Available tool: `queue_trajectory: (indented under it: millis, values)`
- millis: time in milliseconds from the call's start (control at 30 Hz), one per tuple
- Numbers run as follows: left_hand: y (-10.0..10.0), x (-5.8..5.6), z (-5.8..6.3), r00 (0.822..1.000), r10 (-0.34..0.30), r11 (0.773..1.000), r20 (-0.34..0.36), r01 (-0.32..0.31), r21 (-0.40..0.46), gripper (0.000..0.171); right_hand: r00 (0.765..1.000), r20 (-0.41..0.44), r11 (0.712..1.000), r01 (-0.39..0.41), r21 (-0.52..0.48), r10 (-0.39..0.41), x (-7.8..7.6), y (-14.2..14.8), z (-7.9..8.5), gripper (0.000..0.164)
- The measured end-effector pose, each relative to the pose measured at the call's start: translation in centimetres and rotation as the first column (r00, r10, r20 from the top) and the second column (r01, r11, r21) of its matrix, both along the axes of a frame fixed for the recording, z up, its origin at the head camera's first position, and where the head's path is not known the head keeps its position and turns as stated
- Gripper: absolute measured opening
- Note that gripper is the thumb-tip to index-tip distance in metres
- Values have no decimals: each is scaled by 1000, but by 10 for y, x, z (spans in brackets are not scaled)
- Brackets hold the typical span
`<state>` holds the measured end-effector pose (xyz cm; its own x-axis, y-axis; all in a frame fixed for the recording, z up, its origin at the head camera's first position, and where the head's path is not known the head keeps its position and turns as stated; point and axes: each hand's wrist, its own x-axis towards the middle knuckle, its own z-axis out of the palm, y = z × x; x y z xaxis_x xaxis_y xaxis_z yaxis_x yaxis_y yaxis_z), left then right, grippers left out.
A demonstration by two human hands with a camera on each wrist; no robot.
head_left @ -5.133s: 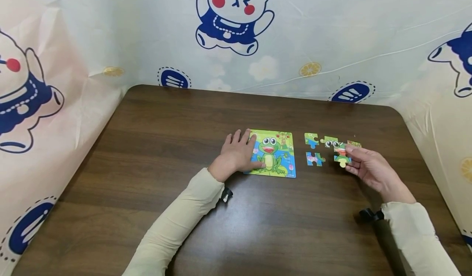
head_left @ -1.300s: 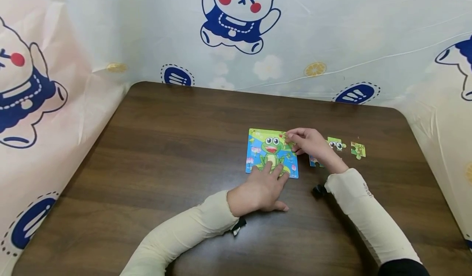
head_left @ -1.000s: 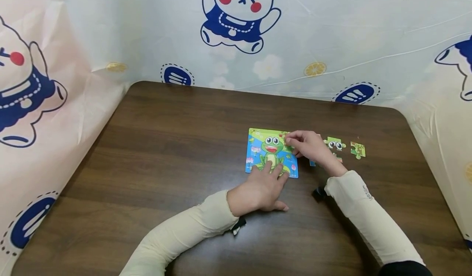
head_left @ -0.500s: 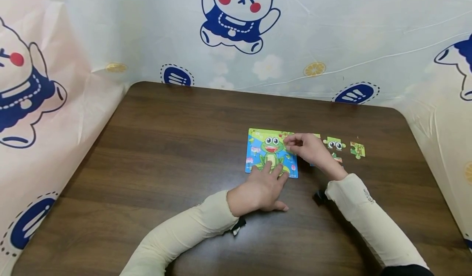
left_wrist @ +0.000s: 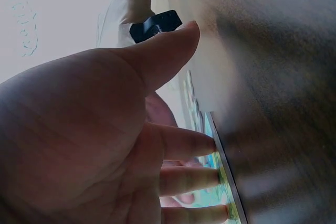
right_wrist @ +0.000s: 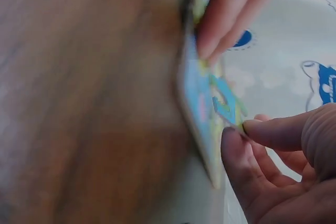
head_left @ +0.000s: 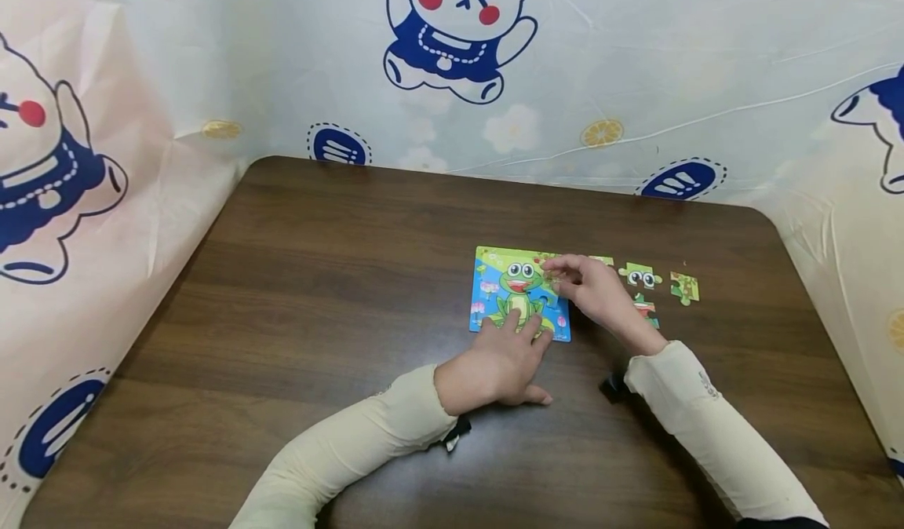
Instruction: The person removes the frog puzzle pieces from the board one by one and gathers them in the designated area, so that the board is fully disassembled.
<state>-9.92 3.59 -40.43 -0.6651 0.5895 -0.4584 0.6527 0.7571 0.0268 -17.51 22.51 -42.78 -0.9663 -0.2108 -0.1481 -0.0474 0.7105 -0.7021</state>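
A square frog jigsaw in green and blue lies on the table. My left hand is spread at its near side, with its fingertips resting on the lower part of the picture and the thumb out to the right over the wood. Over the right part of the jigsaw is my right hand. In the right wrist view, its thumb and index finger pinch a blue-green jigsaw piece, which is tilted up from the picture.
Right of the jigsaw lie loose pieces: one with the frog's eyes, one with its red mouth, and a green-and-red one. Another green piece is partly behind my right hand. A patterned curtain surrounds the brown table.
Five seconds ago my right hand was among the loose pieces and my left hand at the jigsaw's left side. In the last second, my right hand shifts slightly nearer; my left stays still.
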Motion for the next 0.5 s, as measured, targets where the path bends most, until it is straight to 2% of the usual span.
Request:
queue_trajectory:
  millis: [100, 133, 200, 333, 500]
  values:
    - [0, 0, 0, 1000, -1, 1000, -2, 1, 8, 93, 997, 72, 989, 46, -144, -36, 0, 5, 6, 29]
    - [0, 1, 0, 1000, 0, 1000, -4, 0, 10, 93, 993, 107, 975, 72, -210, -50, 0, 7, 8, 30]
    - [0, 1, 0, 1000, 0, 1000, -5, 0, 14, 93, 979, 190, 930, 136, -342, -73, -1, 11, 12, 33]
    - [-1, 1, 1, 1000, -3, 1000, -11, 4, 11, 93, 938, 341, 795, 255, -551, -65, -2, 17, 19, 37]
    - [0, 3, 2, 1000, -6, 1000, -14, 7, 8, 93, 885, 465, 574, 390, -720, -19, -1, 21, 27, 20]
